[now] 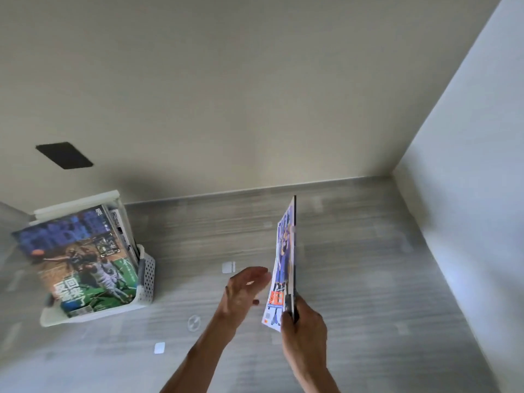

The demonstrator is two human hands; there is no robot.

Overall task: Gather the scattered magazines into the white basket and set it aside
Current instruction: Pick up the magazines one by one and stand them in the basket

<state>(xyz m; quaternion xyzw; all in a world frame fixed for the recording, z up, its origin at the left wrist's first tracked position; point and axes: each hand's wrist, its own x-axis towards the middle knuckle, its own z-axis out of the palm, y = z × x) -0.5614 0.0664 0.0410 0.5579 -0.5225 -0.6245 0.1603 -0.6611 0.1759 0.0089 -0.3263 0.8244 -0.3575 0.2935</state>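
While the right hand (pixel 304 324) pinched a magazine (pixel 283 268) by its lower corner, holding it on edge with its long axis running up and away from the person, the white basket (pixel 146 275) sat well off to the left on the grey wood-grain floor (pixel 354 279), close to the wall. That was the relation the next move seemed to turn on: the basket lay to the left of the grip and somewhat farther from the person, so the held magazine would have had to travel leftward across the body to reach it. The right hand's grip was closed on the magazine, thumb on the near face and fingers hidden behind the far one. The left hand (pixel 245 287) stood just beside the magazine's cover, open and flat with the palm turned toward it, holding nothing; whether it touched the paper could not be told. Being the nearer hand to the basket, it looked poised to take or steady the magazine. Both forearms reached forward from the bottom of the view. The basket already carried several magazines standing upright, a basketball cover (pixel 82 259) facing outward and rising above the rim. A few small white markers (pixel 228 267) lay on the floor between hands and basket.
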